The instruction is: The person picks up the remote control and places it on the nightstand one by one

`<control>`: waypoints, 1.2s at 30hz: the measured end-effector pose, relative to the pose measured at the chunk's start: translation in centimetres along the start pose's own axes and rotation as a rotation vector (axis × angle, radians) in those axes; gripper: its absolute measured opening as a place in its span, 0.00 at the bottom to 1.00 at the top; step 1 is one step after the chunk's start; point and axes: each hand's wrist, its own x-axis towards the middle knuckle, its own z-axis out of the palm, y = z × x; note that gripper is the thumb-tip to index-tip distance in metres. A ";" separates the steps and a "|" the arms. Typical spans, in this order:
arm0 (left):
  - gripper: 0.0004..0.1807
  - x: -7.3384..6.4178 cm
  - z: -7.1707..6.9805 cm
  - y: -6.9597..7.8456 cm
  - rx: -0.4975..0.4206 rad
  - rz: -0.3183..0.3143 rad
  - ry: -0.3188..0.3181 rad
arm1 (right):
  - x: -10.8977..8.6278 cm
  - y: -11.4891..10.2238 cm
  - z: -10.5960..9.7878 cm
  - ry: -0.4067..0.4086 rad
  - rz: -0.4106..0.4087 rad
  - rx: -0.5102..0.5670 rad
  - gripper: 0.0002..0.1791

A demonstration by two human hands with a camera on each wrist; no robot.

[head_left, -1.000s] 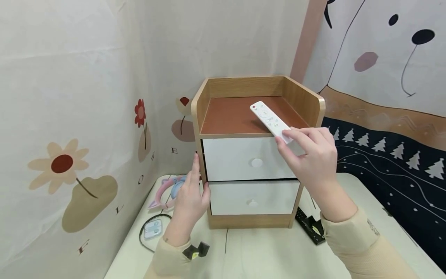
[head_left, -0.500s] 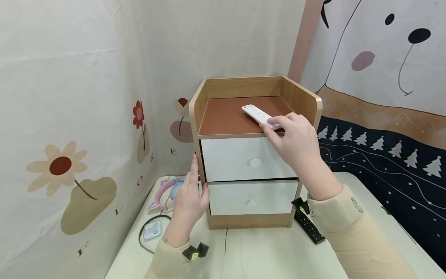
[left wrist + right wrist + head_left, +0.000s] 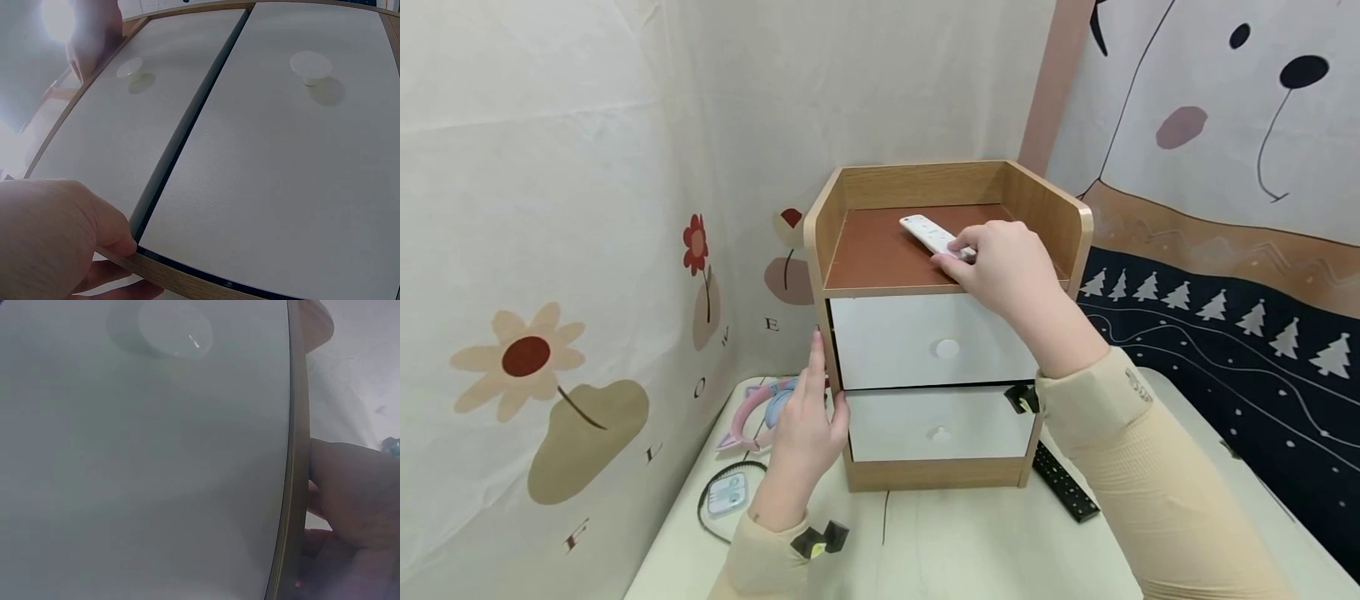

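Note:
In the head view, a small wooden cabinet [image 3: 934, 477] with two white drawers stands on the table. My right hand [image 3: 1006, 265] pinches the near end of a white remote control [image 3: 925, 232] over the brown top shelf [image 3: 868, 252]. The remote points back and to the left; whether it touches the shelf I cannot tell. My left hand [image 3: 808, 425], fingers straight, rests against the cabinet's left side. In the left wrist view its thumb [image 3: 115, 232] touches the front edge by the gap between the drawers. The right wrist view shows my right hand [image 3: 356, 500] beyond the front edge, the remote hidden.
On the left of the table lie pink and blue headphones [image 3: 752, 417] and a light blue phone-like case [image 3: 727, 495] with a dark cord. A black remote [image 3: 1066, 483] lies right of the cabinet. Patterned cloth hangs behind.
My right hand has moved left and back over the shelf, lowering the white remote from a raised tilt to nearly flat. My left hand has stayed at the cabinet's side.

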 end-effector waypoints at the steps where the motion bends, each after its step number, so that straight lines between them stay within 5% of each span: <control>1: 0.55 0.0 0.0 0.0 -0.001 -0.005 -0.004 | 0.4 -0.2 0.1 -0.016 -0.003 -0.018 0.19; 21: 0.54 -0.1 0.1 -0.2 -0.011 0.010 0.017 | 5.9 -3.0 2.5 -0.136 -0.030 -0.111 0.20; 36: 0.53 0.0 0.4 -0.5 -0.012 0.049 0.049 | 6.5 -2.9 3.3 -0.192 -0.023 -0.111 0.22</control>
